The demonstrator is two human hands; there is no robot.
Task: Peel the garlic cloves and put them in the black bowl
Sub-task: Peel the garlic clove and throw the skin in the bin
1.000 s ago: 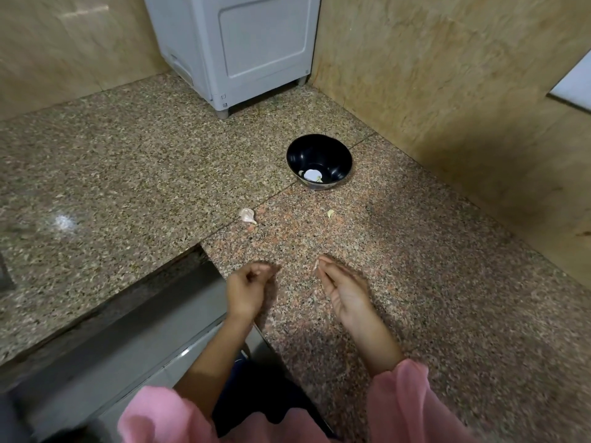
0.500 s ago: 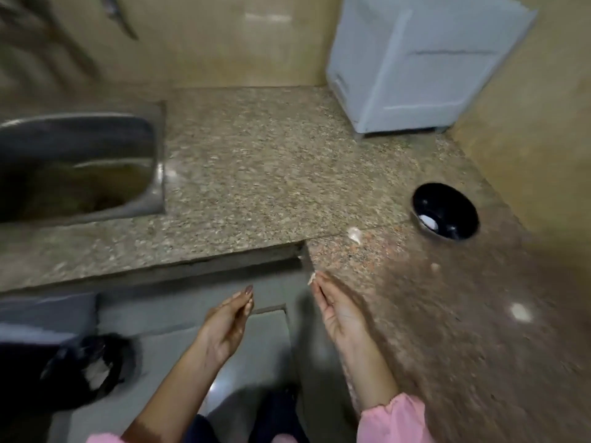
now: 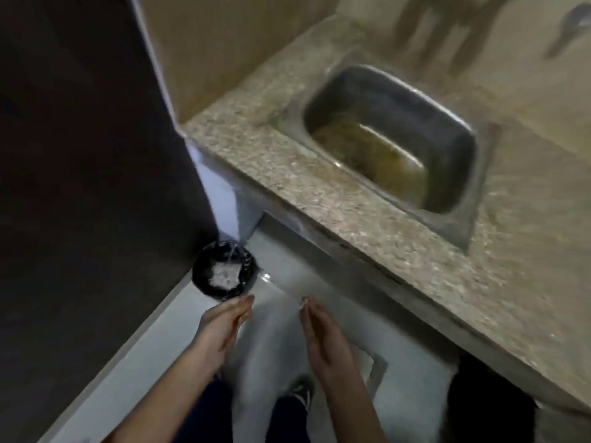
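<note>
Neither the black bowl nor the garlic cloves are in this view. My left hand (image 3: 220, 327) is stretched out over the floor with straight fingers and holds nothing. Its fingertips are just short of a small round bin (image 3: 204, 276) lined in black, with pale scraps inside. My right hand (image 3: 323, 334) is held out beside the left, palm turned inward. It seems to pinch a small pale scrap of garlic peel (image 3: 303, 301) at its fingertips, though blur makes this faint.
A granite counter (image 3: 319, 203) runs along the right, with a steel sink (image 3: 463, 225) set into it. A dark panel (image 3: 80, 155) fills the left side. The pale floor (image 3: 160, 362) lies below, and my shoe (image 3: 300, 394) shows between my arms.
The view has swung left, from the counter with the bowl and clove to the floor bin. Both hands have come off the counter and now hang over the floor near the bin.
</note>
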